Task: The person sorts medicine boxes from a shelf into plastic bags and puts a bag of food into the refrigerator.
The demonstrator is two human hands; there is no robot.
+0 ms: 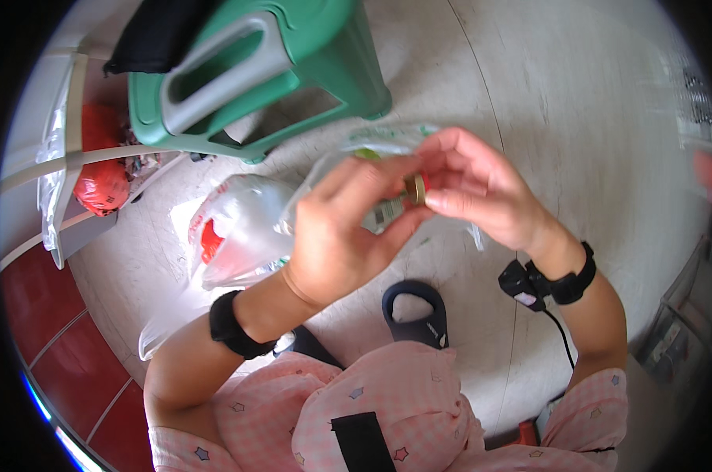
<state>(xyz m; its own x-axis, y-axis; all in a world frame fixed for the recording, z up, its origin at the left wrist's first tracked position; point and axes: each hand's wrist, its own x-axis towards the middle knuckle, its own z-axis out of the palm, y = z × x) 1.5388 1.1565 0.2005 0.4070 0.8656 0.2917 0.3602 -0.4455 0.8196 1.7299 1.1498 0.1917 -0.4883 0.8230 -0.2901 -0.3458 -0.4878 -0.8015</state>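
Note:
A small gold-coloured cap with a red edge [416, 187] is held between my two hands, above the floor. My left hand [344, 230] has its fingertips and thumb around its left side. On the other side, my right hand [486, 189] pinches it with the thumb and curled fingers. Behind the hands lies a clear plastic bag [385, 138] with green print, partly hidden by them. A label with a barcode [385, 215] shows below my left fingers; what it belongs to is mostly covered.
A white translucent plastic bag [250, 206] with something red inside sits on the floor [545, 147]. Beyond it stands a green plastic stool [326, 35] with a grey handle. Shelving at left holds an orange-red bag [102, 183]. Dark slippers [416, 330] are below me.

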